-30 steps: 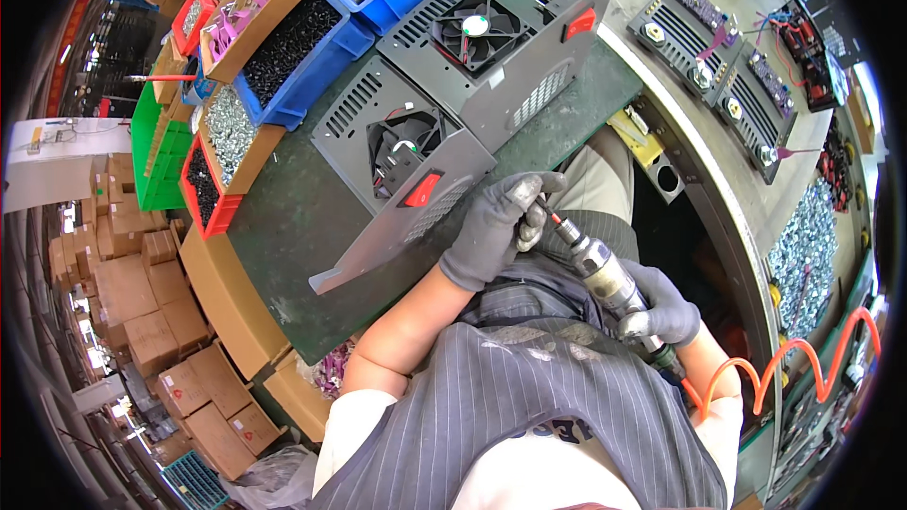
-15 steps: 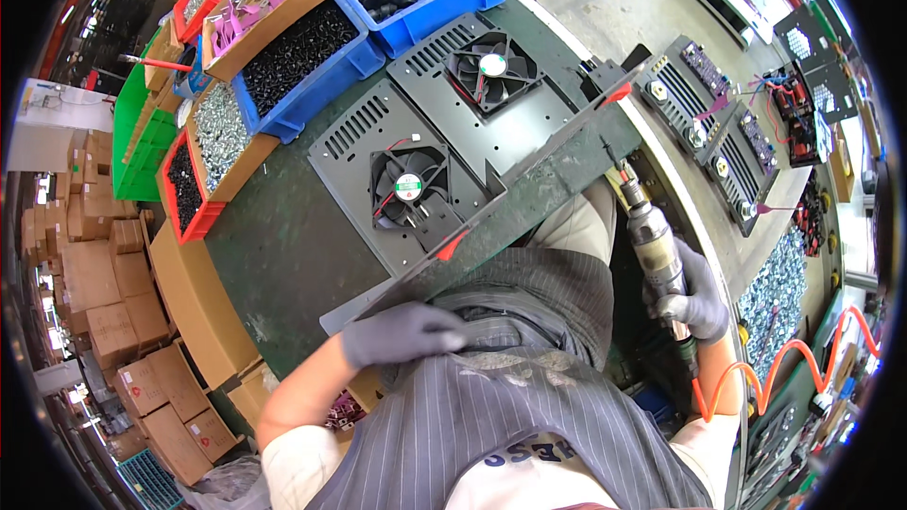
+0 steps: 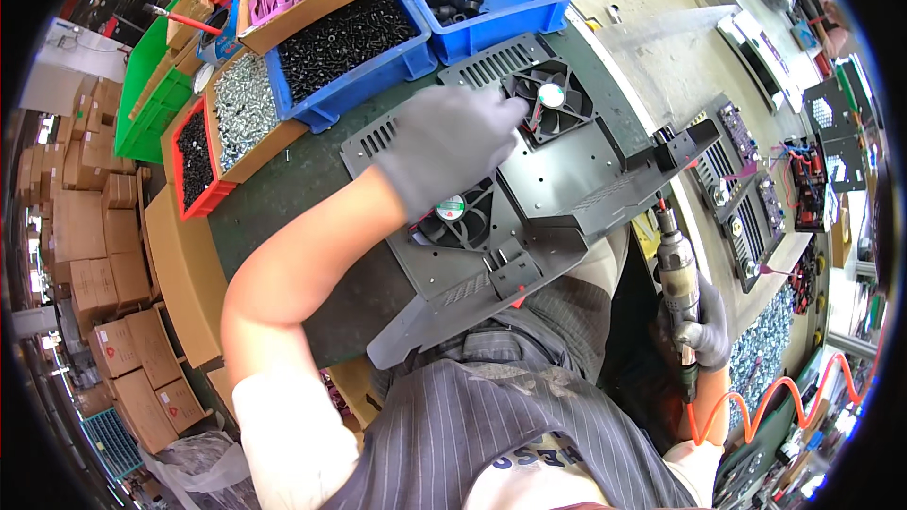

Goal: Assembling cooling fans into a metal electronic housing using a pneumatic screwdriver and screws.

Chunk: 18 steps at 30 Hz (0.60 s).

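On the green worktop (image 3: 293, 198), below blue bins of screws (image 3: 350, 33), a dark metal panel (image 3: 567, 179) with two fans lies flat. Left hand (image 3: 449, 146), gloved, rests fingers spread beside the upper fan (image 3: 553, 99). Right hand (image 3: 704, 326) hangs low at the side, fingers wrapped around a pneumatic screwdriver (image 3: 678, 279).

My gloved left hand (image 3: 452, 144) rests on the black fan panel (image 3: 529, 198) — my right hand (image 3: 704, 326) grips the air screwdriver (image 3: 676, 274).

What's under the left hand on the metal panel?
The gloved left hand rests on the dark metal panel, beside the upper fan. The lower fan shows just below. Whatever lies under the palm is covered.
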### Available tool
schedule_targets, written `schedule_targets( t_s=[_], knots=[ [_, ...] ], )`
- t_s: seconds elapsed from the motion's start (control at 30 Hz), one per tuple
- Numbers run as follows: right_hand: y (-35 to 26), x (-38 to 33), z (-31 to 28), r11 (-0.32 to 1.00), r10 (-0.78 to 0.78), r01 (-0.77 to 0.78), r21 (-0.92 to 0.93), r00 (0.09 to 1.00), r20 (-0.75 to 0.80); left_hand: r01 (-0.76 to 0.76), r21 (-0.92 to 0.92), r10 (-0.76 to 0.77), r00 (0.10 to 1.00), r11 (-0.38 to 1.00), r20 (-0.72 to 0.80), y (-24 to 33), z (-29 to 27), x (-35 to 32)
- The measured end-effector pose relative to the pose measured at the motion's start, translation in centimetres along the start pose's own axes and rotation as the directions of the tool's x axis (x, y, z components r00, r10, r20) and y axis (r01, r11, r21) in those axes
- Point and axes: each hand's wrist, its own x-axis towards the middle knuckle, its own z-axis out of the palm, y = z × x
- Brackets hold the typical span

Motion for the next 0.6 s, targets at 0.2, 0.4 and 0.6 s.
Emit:
schedule_targets(
  t_s=[0.2,0.4,0.6],
  knots=[
    [0.3,0.3,0.0,0.996,0.019,-0.024,0.091,0.998,0.053,-0.035,0.158,0.000,0.977,0.987,0.214,-1.1,4.6,3.8],
    [1.1,0.5,-1.3,0.977,0.099,-0.116,0.180,0.990,0.101,-0.024,-0.291,0.021,1.000,0.956,-0.014,0.6,0.9,3.2],
    [0.1,0.8,-2.2,0.943,0.177,-0.227,0.245,0.962,0.209,0.344,-0.723,0.171,0.827,0.599,0.535,2.7,0.2,4.2]
  ],
)
